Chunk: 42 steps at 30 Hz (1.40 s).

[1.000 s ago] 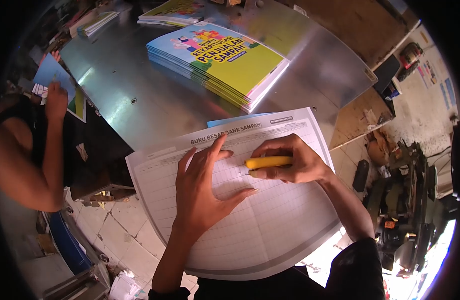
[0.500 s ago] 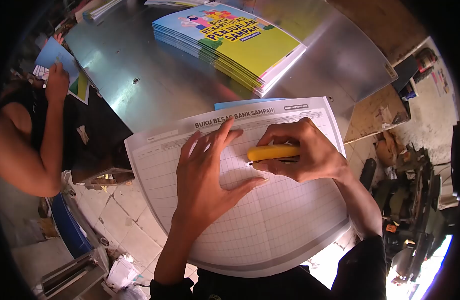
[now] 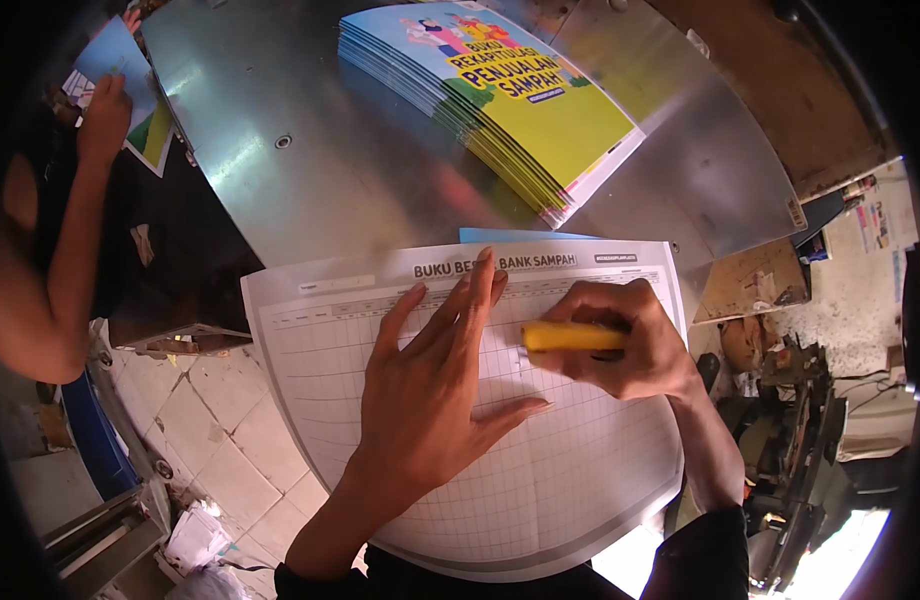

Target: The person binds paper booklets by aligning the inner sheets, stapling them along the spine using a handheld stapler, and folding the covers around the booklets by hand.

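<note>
A large printed sheet (image 3: 460,500) with a grid and the heading "BUKU BESAR BANK SAMPAH" lies in front of me, its top edge over the metal table. My left hand (image 3: 430,390) rests on it with the fingers spread, holding nothing. My right hand (image 3: 630,345) is closed around a yellow tool (image 3: 570,337), which looks like a stapler, over the upper middle of the sheet. A blue edge (image 3: 515,236) shows from beneath the sheet's top. Just beyond is a stack of colourful booklets (image 3: 520,90).
The metal table (image 3: 270,190) spans the top of the view. At the left, another person's arm (image 3: 75,230) holds a blue and green booklet (image 3: 145,110). Crumpled paper (image 3: 195,540) lies at the lower left, and dark machinery (image 3: 795,440) stands at the right.
The view has shifted, so the booklets now appear farther right. My right hand and the yellow tool have shifted slightly right with the sheet; my left hand remains spread on it.
</note>
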Motion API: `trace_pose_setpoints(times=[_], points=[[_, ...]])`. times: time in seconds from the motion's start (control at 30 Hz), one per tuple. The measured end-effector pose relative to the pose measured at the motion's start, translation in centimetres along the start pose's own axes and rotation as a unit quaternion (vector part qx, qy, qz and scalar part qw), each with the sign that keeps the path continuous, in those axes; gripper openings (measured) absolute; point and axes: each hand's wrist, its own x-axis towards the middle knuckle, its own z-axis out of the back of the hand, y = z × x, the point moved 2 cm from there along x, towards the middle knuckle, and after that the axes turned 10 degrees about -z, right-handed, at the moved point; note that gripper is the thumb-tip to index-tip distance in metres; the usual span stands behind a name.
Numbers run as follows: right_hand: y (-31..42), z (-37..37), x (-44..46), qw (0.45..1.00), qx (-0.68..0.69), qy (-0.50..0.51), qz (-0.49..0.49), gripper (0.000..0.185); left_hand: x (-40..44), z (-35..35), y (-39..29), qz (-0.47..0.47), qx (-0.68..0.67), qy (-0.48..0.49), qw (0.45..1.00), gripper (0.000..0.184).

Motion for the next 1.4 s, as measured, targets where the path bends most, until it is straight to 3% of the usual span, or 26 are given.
trace_pose_setpoints(times=[0.1,0.2,0.47,0.57,0.83,0.97,1.0,1.07,1.13,1.17,1.2,1.27,1.3,1.37,1.4], points=[[0.6,0.5,0.4,0.992,-0.034,0.078,0.088,0.025,0.2,0.4,0.0,0.011,-0.020,0.012,1.000,0.119],[0.5,0.4,0.6,0.993,0.014,0.109,0.038,0.025,0.0,0.2,0.2,0.020,-0.025,0.017,0.999,0.118],[2.1,0.3,-0.1,0.991,-0.081,0.097,0.041,0.028,-0.1,-0.3,0.6,0.011,-0.010,-0.007,1.000,0.118],[2.3,0.2,0.0,0.988,-0.113,0.066,0.088,0.026,-0.1,-0.3,0.6,0.005,-0.012,-0.016,1.000,0.117],[0.1,0.2,0.5,0.993,0.066,0.077,-0.057,0.028,0.1,-0.1,0.4,0.003,0.007,0.007,1.000,0.118],[0.9,0.8,0.8,0.989,0.026,0.090,-0.116,0.034,0.1,-0.2,0.1,0.001,0.024,0.023,0.999,0.120],[-0.2,0.8,1.1,0.998,-0.011,0.064,0.011,0.032,0.2,-0.3,0.3,0.014,0.010,0.020,1.000,0.123],[-1.3,2.6,3.2,0.993,0.074,-0.044,-0.082,0.027,0.2,-0.2,-0.1,0.017,0.004,0.022,1.000,0.126],[-0.9,4.0,3.9,0.985,0.083,-0.069,-0.137,0.020,-0.1,0.3,-0.9,0.026,0.006,0.063,0.998,0.123],[-0.7,3.3,3.3,0.995,0.071,-0.045,-0.051,0.016,-0.1,0.4,-0.9,0.023,0.006,0.059,0.998,0.126],[0.8,2.4,2.2,0.989,0.128,0.031,-0.070,0.017,-0.2,0.4,-1.0,0.026,0.012,0.059,0.998,0.126],[1.8,0.7,0.2,0.984,0.170,0.051,-0.005,0.022,-0.2,0.3,-0.9,0.012,0.011,0.055,0.998,0.125],[1.5,0.5,-0.2,0.983,0.175,0.050,-0.006,0.022,-0.2,0.3,-0.9,0.003,0.010,0.049,0.999,0.124],[1.1,0.6,-1.2,0.987,0.006,-0.061,0.147,0.031,-0.3,0.1,-0.9,0.002,0.005,0.046,0.999,0.125],[0.4,0.9,-1.6,0.987,0.009,-0.058,0.149,0.031,-0.3,0.1,-0.9,0.000,0.001,0.035,0.999,0.127]])
